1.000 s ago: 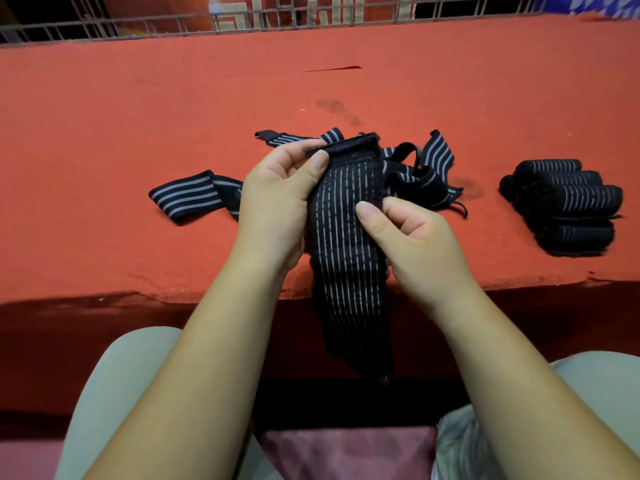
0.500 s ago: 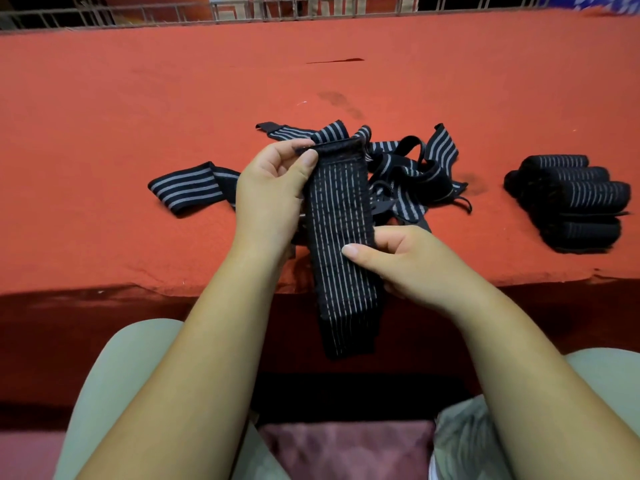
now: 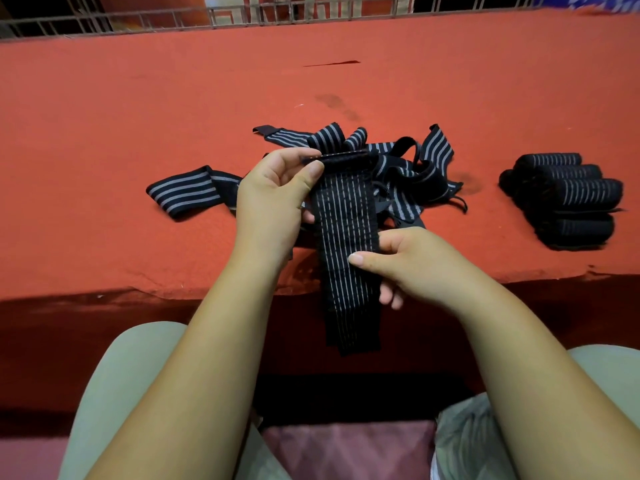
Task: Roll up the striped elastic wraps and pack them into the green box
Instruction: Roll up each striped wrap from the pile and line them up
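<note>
A black wrap with thin white stripes [image 3: 346, 216] hangs lengthwise between my hands, its lower end dangling over the table's front edge. My left hand [image 3: 273, 199] pinches its folded top end between thumb and fingers. My right hand [image 3: 408, 261] grips the strip lower down, thumb across its front. Behind it lies a tangled heap of unrolled striped wraps [image 3: 408, 171], with one loose end [image 3: 187, 190] stretched out to the left. Several rolled wraps [image 3: 568, 199] are stacked at the right. No green box is in view.
The table is covered in red cloth [image 3: 138, 98], with its front edge just below my hands. A metal railing [image 3: 173, 19] runs along the far side. My knees in light trousers [image 3: 121, 393] are under the table edge, and a pink cloth [image 3: 346, 448] lies between them.
My right hand has slid down the strip from near its top to its middle. The left hand keeps its pinch on the top end, which has folded over a little.
</note>
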`<control>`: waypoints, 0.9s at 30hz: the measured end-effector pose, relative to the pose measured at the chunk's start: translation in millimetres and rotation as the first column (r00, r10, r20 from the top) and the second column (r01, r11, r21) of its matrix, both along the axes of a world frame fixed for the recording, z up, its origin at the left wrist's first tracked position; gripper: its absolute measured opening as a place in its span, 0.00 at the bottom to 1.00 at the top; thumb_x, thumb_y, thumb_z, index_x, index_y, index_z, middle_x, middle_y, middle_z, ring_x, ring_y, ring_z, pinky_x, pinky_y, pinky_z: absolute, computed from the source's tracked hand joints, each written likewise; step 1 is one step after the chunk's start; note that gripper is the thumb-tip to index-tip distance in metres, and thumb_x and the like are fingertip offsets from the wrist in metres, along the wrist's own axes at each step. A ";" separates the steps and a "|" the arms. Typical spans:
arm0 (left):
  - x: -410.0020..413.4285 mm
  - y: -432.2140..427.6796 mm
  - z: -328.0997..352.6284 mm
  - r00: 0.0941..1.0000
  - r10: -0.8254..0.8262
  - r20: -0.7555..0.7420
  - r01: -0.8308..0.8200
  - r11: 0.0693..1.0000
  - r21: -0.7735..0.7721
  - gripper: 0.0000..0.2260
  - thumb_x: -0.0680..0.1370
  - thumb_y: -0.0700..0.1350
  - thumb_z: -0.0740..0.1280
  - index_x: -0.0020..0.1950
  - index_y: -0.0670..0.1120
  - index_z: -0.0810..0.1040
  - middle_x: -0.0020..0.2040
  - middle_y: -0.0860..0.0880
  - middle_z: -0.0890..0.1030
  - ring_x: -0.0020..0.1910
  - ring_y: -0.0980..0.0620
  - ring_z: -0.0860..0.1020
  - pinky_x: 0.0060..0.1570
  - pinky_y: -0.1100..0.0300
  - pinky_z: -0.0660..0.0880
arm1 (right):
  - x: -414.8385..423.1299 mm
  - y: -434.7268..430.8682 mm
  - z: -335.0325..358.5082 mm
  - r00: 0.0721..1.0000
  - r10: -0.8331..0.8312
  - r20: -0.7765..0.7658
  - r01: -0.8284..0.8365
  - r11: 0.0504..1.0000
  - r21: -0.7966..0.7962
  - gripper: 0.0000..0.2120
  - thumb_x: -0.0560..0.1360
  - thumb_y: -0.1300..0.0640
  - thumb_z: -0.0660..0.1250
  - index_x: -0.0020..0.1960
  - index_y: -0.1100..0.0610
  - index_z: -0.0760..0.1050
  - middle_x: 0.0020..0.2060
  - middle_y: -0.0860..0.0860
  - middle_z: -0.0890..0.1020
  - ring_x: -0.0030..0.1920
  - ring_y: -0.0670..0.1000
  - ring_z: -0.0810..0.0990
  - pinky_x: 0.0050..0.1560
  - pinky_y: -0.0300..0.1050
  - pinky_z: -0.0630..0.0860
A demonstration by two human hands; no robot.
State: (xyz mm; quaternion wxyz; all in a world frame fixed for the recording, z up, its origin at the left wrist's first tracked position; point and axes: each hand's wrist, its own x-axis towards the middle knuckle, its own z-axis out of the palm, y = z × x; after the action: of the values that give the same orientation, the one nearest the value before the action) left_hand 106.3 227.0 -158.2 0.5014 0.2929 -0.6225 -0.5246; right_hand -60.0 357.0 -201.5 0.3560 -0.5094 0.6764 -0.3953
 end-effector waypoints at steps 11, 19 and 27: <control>-3.4 0.8 -3.1 0.999 -0.030 0.035 0.030 1.000 0.000 0.06 0.83 0.40 0.73 0.59 0.44 0.86 0.48 0.49 0.89 0.43 0.55 0.84 0.37 0.61 0.78 | 8.9 3.6 6.7 0.994 -0.035 -0.104 0.038 0.999 0.026 0.15 0.82 0.44 0.73 0.50 0.56 0.83 0.27 0.51 0.82 0.26 0.51 0.79 0.31 0.43 0.74; -6.0 9.9 -3.4 0.991 -0.039 0.129 0.037 0.999 0.016 0.05 0.83 0.42 0.73 0.55 0.41 0.84 0.36 0.52 0.82 0.29 0.57 0.77 0.23 0.67 0.69 | 5.2 8.4 33.5 0.976 -0.220 0.004 0.207 0.916 -0.342 0.16 0.83 0.47 0.71 0.40 0.53 0.80 0.29 0.42 0.76 0.31 0.42 0.73 0.37 0.40 0.70; -3.2 15.2 -6.7 0.968 -0.188 0.169 0.179 0.982 0.063 0.08 0.85 0.50 0.71 0.49 0.47 0.84 0.38 0.52 0.83 0.36 0.55 0.79 0.39 0.57 0.81 | -0.5 0.6 29.3 0.949 -0.293 0.113 0.313 0.844 -0.436 0.06 0.84 0.56 0.70 0.49 0.52 0.83 0.30 0.50 0.79 0.29 0.48 0.76 0.34 0.41 0.76</control>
State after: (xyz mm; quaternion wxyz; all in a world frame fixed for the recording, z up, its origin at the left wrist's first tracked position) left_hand 103.2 242.3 -164.8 0.3874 0.2905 -0.6757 -0.5558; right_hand -60.5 357.5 -172.2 0.1762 -0.4560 0.6310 -0.6024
